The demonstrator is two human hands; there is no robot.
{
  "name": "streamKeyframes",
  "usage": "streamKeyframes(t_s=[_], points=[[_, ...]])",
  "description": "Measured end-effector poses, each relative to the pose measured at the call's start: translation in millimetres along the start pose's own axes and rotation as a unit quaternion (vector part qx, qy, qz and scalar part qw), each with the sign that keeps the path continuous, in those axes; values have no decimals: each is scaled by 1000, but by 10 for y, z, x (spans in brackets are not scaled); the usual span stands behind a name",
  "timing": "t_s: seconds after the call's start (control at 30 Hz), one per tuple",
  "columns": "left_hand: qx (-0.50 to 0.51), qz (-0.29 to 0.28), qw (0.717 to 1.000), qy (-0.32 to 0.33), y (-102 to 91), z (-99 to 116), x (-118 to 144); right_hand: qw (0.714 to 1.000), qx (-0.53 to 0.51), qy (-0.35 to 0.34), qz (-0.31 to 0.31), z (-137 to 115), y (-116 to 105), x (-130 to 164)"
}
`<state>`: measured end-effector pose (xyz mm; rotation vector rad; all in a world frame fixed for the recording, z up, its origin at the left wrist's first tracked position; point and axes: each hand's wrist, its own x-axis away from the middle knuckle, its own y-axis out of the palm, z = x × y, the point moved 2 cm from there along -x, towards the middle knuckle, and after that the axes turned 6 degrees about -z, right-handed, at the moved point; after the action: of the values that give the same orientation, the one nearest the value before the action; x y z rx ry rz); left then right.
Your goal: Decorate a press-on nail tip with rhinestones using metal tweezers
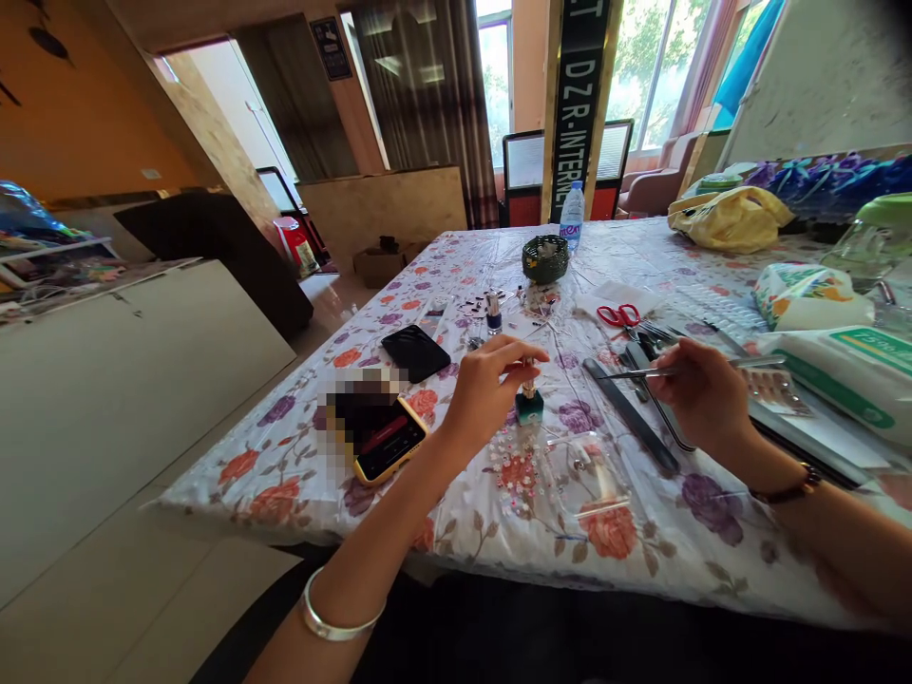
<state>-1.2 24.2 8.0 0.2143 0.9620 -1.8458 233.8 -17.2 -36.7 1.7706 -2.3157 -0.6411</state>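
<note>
So we've got our left hand (488,385) hovering right over the small teal glass nail polish bottle (529,406), fingers pinched together on something at its neck, probably the cap or brush, though it's too small to tell. The bottle stands upright on the floral-cloth counter (641,532), directly below and just right of that hand. Our right hand (702,389) is closed around thin metal tweezers (684,370), which lie nearly level with the tips pointing left toward the bottle but well short of it. So the left hand is clearly the nearer one. A long dark nail file (631,414) lies diagonally between the two hands.
</note>
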Motion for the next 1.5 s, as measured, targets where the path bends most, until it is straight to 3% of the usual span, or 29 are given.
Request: streamKeyframes(t_s=[0.27, 0.43, 0.7, 0.9, 1.17, 1.23, 1.37, 1.5], points=[[51, -13, 998, -35, -25, 3, -4, 1000, 2, 9, -1, -19, 7, 11], [72, 17, 996, -40, 7, -19, -4, 1000, 6, 11, -17, -3, 0, 5], [111, -23, 992, -57, 52, -4, 4, 996, 16, 19, -82, 24, 33, 67], [115, 7, 990, -85, 106, -66, 16, 991, 10, 36, -126, -17, 84, 148], [141, -40, 986, -81, 19, 3, 10, 987, 4, 49, -156, -7, 102, 200], [140, -9, 987, -83, -31, 93, 15, 986, 4, 47, -160, -21, 105, 204], [101, 123, 976, -148, -33, 296, 106, 981, 15, 45, -186, -46, 133, 213], [149, 93, 957, -231, 176, 431, 358, 976, 33, 28, -214, -31, 165, 224]])
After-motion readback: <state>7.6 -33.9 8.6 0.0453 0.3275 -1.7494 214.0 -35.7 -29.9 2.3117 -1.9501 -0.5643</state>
